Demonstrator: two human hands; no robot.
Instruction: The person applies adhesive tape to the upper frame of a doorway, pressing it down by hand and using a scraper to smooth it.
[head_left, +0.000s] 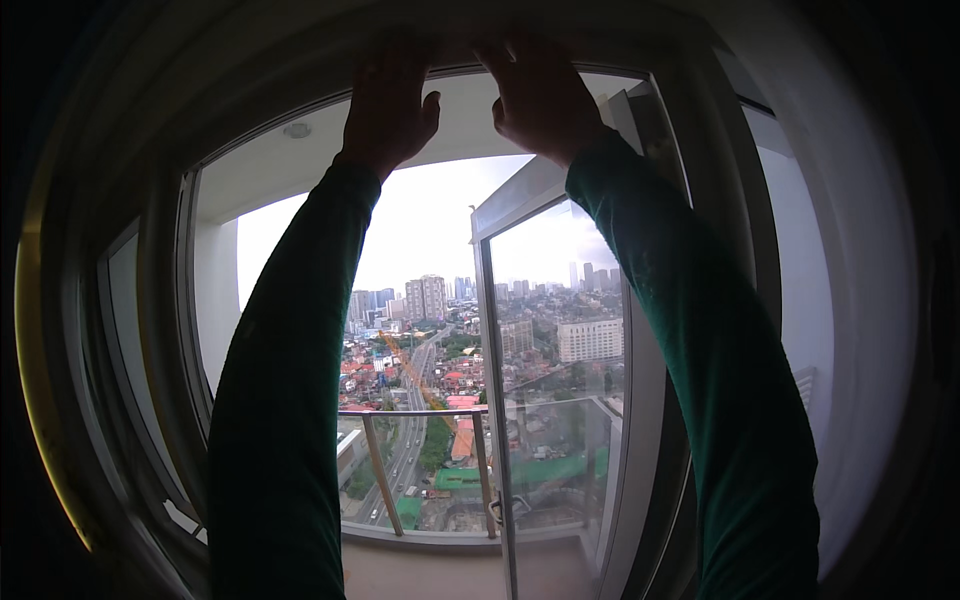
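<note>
Both my arms, in dark green sleeves, reach up to the dark top of a door frame (460, 58). My left hand (393, 115) is at the head of the frame, its thumb standing apart and its fingers pointing up against the dark surface. Close by on the right, my right hand (543, 105) lies against the same part, thumb also apart. Deep shade blurs the fingertips of both hands, and no held object shows. Below my right hand, a glass door (560, 350) with a pale frame stands swung outward.
A balcony with a metal and glass railing (410, 413) lies beyond the doorway. A latch (495, 511) shows on the door's edge. Farther off are a road, roofs and tall buildings. Side window panes (135, 330) flank the frame at left, and a pale wall (850, 250) stands at right.
</note>
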